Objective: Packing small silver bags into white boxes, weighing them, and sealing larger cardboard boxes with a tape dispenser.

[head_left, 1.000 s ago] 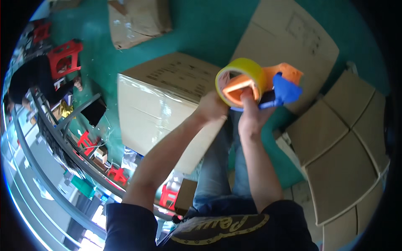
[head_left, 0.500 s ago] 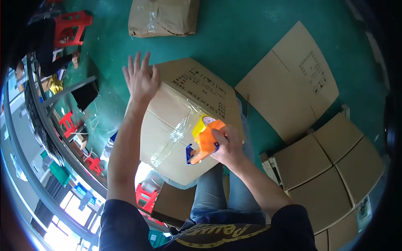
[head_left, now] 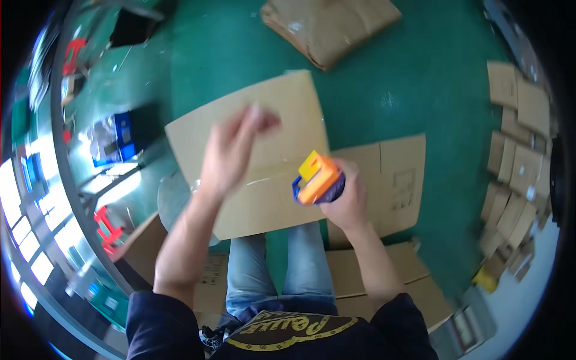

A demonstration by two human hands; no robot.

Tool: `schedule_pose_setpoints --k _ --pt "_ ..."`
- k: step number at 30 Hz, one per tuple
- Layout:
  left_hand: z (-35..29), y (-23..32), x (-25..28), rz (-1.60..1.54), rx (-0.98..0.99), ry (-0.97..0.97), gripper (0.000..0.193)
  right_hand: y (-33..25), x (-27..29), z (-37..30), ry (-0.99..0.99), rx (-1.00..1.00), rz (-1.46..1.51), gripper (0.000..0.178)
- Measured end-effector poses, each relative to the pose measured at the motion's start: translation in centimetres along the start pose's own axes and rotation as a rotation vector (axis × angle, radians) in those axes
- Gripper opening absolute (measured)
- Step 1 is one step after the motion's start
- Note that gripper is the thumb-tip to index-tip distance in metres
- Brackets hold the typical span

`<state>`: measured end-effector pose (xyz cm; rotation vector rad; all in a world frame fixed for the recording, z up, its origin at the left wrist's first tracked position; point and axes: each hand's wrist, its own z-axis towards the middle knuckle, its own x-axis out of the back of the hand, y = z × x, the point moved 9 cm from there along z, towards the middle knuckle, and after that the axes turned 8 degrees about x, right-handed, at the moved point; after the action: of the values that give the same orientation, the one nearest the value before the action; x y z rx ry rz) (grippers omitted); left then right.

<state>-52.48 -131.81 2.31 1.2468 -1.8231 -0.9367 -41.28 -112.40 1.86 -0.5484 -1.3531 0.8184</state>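
Note:
A brown cardboard box (head_left: 270, 207) stands in front of my legs, its plain, unprinted side facing me. A short piece of clear tape shows along the seam across its middle. Over the box is my left hand (head_left: 231, 150), smeared by motion; its fingers look drawn together, and whether anything is in them does not show. My right hand (head_left: 350, 201) is closed around an orange and blue tape dispenser (head_left: 321, 180) with a yellow part on top, held by the box's right edge.
Flat cardboard (head_left: 396, 180) lies right of the box, and more cardboard (head_left: 384, 267) sits beside my right leg. A brown wrapped package (head_left: 330, 30) lies ahead on the green floor. At left are a blue crate (head_left: 124, 138) and red stool (head_left: 108, 231); cartons (head_left: 519, 162) are piled far right.
The box has turned, so a plain side replaces the printed and taped ones. My left hand has left the box's far corner and come over it. My right hand keeps the tape dispenser.

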Motion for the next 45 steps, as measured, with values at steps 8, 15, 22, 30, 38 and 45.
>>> schedule_pose_setpoints --k 8,15,22,30,38,45 --pt "-19.3 -7.1 12.3 -0.693 0.223 0.048 0.041 -19.5 -12.0 6.1 -0.478 0.781 -0.196 0.065" --pt "-23.9 -17.3 16.1 -1.141 0.175 0.160 0.047 -26.3 -23.5 5.3 -0.945 0.977 -0.187 0.066" --pt "-25.6 -22.0 14.4 -1.552 0.017 0.307 0.049 -27.6 -30.0 3.0 -1.368 0.951 -0.143 0.063" --pt "-25.7 -24.1 10.8 -1.473 0.136 0.634 0.035 -27.3 -31.0 1.0 -1.494 1.298 -0.204 0.062" --pt "-26.1 -23.1 9.4 -1.201 0.257 0.847 0.023 -26.7 -29.0 0.6 -1.479 1.490 -0.178 0.059" --pt "-29.6 -23.1 9.7 -0.441 0.495 1.123 0.011 -26.7 -31.0 -2.4 -1.558 1.521 -0.178 0.061"
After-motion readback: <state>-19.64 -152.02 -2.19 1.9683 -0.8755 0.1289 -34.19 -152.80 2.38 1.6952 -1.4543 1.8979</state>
